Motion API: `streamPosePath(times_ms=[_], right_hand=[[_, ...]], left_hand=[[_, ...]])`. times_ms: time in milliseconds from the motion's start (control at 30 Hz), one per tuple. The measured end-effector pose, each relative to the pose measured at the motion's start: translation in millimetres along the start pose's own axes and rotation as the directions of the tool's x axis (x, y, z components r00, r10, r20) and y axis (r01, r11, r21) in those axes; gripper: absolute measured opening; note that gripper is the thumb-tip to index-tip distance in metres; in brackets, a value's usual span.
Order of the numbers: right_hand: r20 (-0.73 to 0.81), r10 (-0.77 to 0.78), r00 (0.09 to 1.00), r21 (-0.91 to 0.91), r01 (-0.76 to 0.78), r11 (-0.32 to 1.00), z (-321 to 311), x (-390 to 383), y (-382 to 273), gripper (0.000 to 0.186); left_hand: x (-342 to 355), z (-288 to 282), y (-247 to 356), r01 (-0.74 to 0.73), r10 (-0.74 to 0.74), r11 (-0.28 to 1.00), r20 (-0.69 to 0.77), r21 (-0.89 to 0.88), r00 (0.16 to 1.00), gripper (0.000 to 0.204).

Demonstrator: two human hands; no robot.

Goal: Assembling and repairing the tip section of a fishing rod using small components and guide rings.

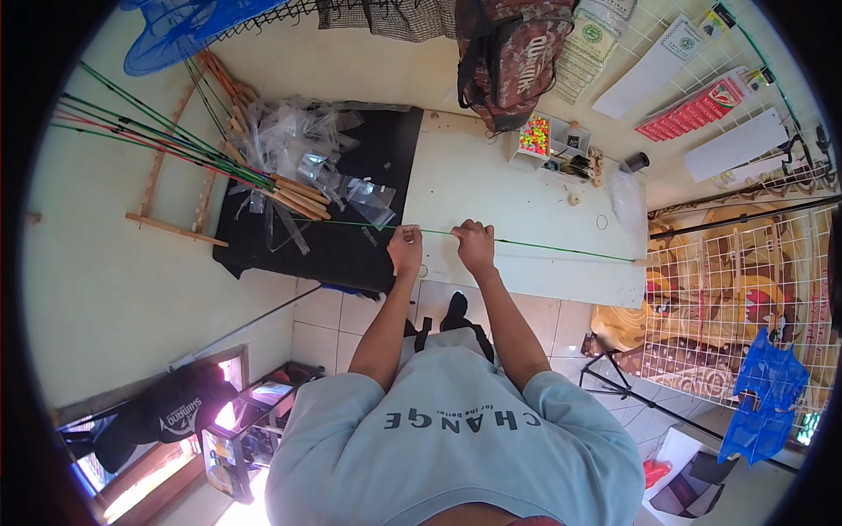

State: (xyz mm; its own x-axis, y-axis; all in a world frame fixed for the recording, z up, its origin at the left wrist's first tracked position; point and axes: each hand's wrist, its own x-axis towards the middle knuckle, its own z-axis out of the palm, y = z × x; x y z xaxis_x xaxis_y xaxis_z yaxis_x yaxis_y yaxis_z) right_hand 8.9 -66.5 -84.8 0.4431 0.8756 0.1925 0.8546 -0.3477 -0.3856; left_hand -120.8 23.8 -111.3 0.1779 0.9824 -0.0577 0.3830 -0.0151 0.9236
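A thin green rod [561,249] lies crosswise in front of me, from over the black cloth to the right end of the white tabletop. My left hand [405,248] pinches it near the edge where cloth and white surface meet. A little to the right, my right hand [474,245] grips the same rod, fingers curled round it. Beyond my left hand, a bundle of wooden-handled rods [294,196] rests beside a pile of clear plastic sleeves [309,149] on the black cloth [386,140].
A white tabletop [517,210] holds a box of bright small pieces [534,135] and a black cylinder [633,162]. A camouflage backpack [504,61] hangs above. A wooden rack [175,230] stands left. A wire grid [719,289] with blue mesh [756,403] is at right.
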Motion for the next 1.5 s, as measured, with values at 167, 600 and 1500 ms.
streamPosePath(times_ms=[167, 600, 1500], right_hand=[[-0.013, -0.019, 1.000, -0.017, 0.018, 1.000, -6, -15, -3, 0.018], [-0.076, 0.019, 0.997, -0.032, -0.021, 0.999, -16, -49, -38, 0.018], [-0.149, 0.075, 0.986, -0.041, -0.082, 0.996, -36, -64, -38, 0.024]], left_hand=[[-17, -3, -2, -0.004, 0.003, 1.000, -0.044, -0.026, 0.999, 0.013], [-39, -41, -7, -0.067, 0.071, 0.989, 0.029, -0.128, 0.997, 0.011], [-50, -32, 13, -0.075, 0.095, 0.961, 0.064, -0.268, 0.993, 0.005]])
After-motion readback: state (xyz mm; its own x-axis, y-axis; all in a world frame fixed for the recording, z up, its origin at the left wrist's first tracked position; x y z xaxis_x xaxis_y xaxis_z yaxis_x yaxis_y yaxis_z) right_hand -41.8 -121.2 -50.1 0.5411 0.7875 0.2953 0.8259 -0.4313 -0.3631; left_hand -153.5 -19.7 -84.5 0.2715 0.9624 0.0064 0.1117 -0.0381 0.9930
